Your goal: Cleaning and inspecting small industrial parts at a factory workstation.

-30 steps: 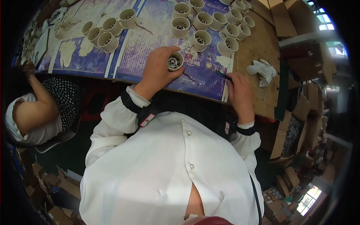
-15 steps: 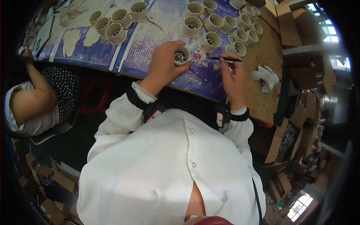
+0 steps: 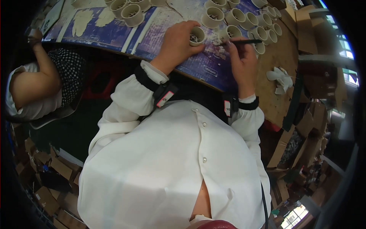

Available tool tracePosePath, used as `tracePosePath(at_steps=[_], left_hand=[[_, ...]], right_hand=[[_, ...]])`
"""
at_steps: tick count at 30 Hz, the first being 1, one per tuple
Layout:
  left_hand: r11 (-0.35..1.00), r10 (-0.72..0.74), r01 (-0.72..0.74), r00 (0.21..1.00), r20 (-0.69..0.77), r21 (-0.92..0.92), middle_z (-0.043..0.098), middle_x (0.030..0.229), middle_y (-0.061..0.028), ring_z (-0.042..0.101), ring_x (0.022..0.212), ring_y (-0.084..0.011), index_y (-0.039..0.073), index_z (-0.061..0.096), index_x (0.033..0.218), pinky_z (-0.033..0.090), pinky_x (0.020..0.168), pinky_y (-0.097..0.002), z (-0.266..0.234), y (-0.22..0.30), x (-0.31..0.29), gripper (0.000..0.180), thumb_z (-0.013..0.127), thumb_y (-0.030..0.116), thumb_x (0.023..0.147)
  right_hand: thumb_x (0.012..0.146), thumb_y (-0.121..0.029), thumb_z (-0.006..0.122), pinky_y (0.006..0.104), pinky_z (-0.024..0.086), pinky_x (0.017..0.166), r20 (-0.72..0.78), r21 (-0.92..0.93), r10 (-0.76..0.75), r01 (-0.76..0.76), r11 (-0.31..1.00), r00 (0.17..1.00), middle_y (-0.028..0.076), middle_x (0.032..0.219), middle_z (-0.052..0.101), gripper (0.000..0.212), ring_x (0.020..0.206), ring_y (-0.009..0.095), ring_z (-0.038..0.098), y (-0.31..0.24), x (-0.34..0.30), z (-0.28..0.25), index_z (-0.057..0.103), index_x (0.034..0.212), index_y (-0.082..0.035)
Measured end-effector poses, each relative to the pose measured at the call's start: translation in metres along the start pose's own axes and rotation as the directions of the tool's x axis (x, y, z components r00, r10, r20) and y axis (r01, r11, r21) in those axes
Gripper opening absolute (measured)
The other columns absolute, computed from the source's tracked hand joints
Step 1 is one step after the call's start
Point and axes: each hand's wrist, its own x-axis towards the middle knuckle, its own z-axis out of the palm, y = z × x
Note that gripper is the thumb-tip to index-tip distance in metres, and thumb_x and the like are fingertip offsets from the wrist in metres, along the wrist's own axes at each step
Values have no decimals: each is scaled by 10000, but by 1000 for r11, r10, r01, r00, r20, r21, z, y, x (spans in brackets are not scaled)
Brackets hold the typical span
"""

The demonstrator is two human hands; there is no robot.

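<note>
We work at a blue-covered table point(image 3: 114, 32) smeared with pale paste, its near edge against our sleeves. Our left hand point(image 3: 177, 38) grasps a small cream cup point(image 3: 197, 36) just above that edge; our right hand point(image 3: 241, 53) pinches a thin dark tool point(image 3: 244, 42) beside it. More cups point(image 3: 244, 19) crowd behind; a crumpled cloth point(image 3: 280, 78) lies rightward.

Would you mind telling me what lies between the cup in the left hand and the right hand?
In the head view, only the thin dark tool spans that gap, held by the right hand and pointing toward the cup in the left hand, over the paint-smeared blue table.
</note>
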Motion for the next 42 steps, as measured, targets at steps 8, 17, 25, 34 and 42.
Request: tracePosePath(at_steps=[8, 17, 25, 34, 42], left_hand=[[999, -35, 37, 998, -55, 27, 651, 1002, -124, 615, 932, -345, 75, 565, 1204, 475, 817, -443, 0, 4, -13, 647, 863, 216, 648], [998, 45, -42, 998, -53, 46, 633, 984, -97, 596, 954, -319, 95, 545, 1219, 441, 830, -436, -3, 7, -14, 658, 855, 180, 644], [999, 47, -46, 998, -39, 25, 637, 987, -85, 593, 957, -317, 97, 546, 1200, 434, 827, -440, -3, 6, -14, 646, 852, 164, 635], [1000, 17, -16, 1000, -17, 20, 642, 1025, -87, 593, 980, -308, 93, 552, 1205, 432, 868, -416, -2, 3, -15, 608, 847, 199, 685], [1000, 3, -3, 1000, -1, 18, 639, 1030, -91, 595, 973, -312, 86, 548, 1211, 438, 862, -415, -3, 4, -15, 619, 851, 199, 684]], right_hand=[[980, -102, 612, 236, 509, 761, -60, 288, -93, 106, 952, 994, 71, 1000, 699, 156, 860, 115, 652, 1, 20, 20, 560, 1103, -20], [950, -89, 655, 213, 467, 685, 64, -75, -261, 266, 961, 963, 47, 997, 689, 141, 769, 79, 604, -4, 14, 30, 623, 1065, -14], [908, -79, 695, 225, 423, 615, 124, -230, -297, 318, 920, 947, 16, 926, 662, 88, 676, 69, 532, 1, 15, 34, 695, 982, -31], [900, -88, 707, 224, 412, 590, 149, -227, -325, 352, 908, 934, 18, 930, 659, 103, 650, 71, 519, 3, 16, 36, 697, 986, -34], [901, -92, 710, 224, 393, 561, 129, -202, -320, 341, 918, 939, 12, 943, 659, 103, 621, 61, 487, 5, 16, 38, 691, 983, -34]])
